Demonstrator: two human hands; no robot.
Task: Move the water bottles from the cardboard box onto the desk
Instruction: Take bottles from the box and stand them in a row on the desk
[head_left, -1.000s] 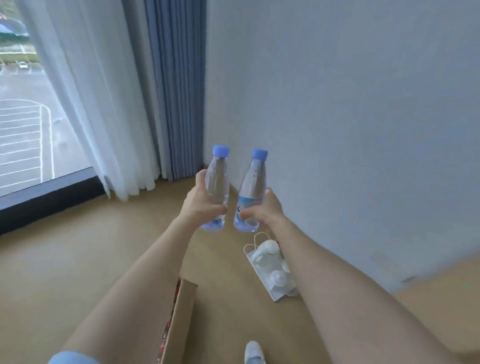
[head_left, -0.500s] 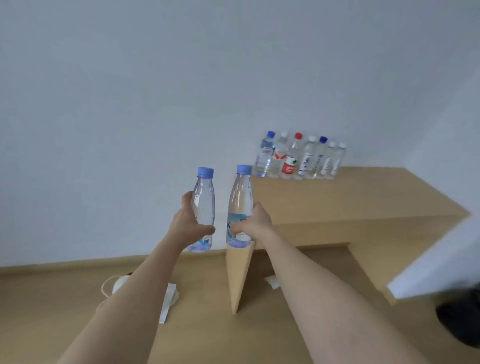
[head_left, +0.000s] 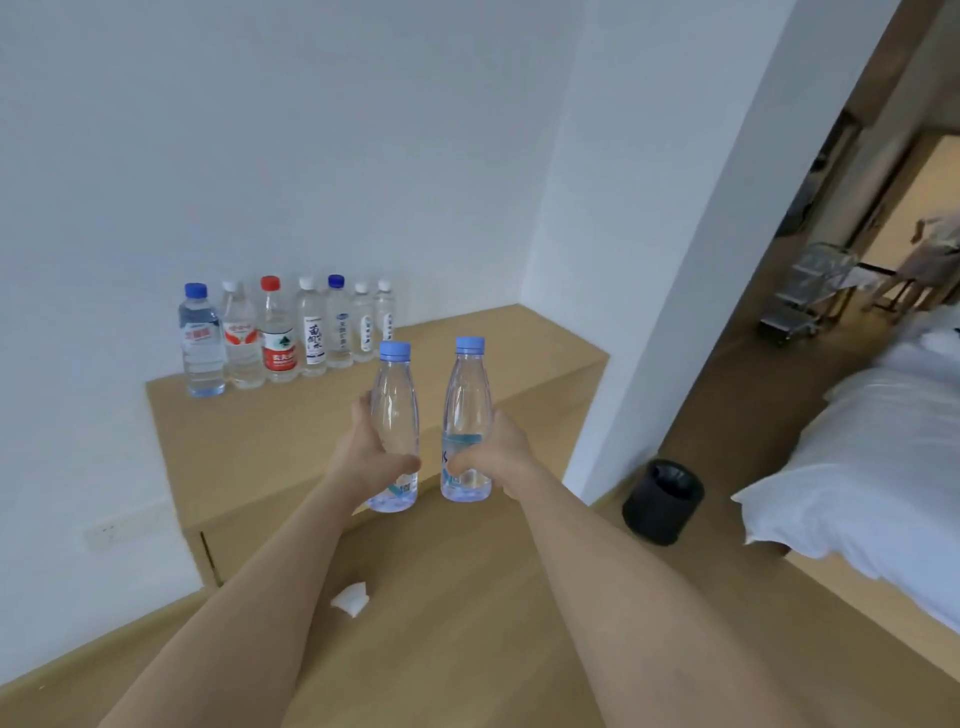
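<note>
A: Head view: both arms reach forward, each hand wrapped around a clear water bottle with a light blue cap. The left hand grips the left bottle low on its body, thumb across the front near the label. The right hand does the same with the right bottle.

B: Are they upright?

A: Nearly, with caps up, side by side and just apart. Both are held in the air in front of the wooden desk, not resting on it.

B: What is on the desk?

A: A row of seven bottles along the white wall, standing upright at the back left of the top (caps blue, white, red, white, dark blue, white, white, counting from the left). They touch or nearly touch one another.

B: And around it?

A: A crumpled white scrap lies on the wooden floor between the forearms. A black bin stands on the floor by the wall corner, right of the desk. A bed with white linen fills the right edge.
</note>
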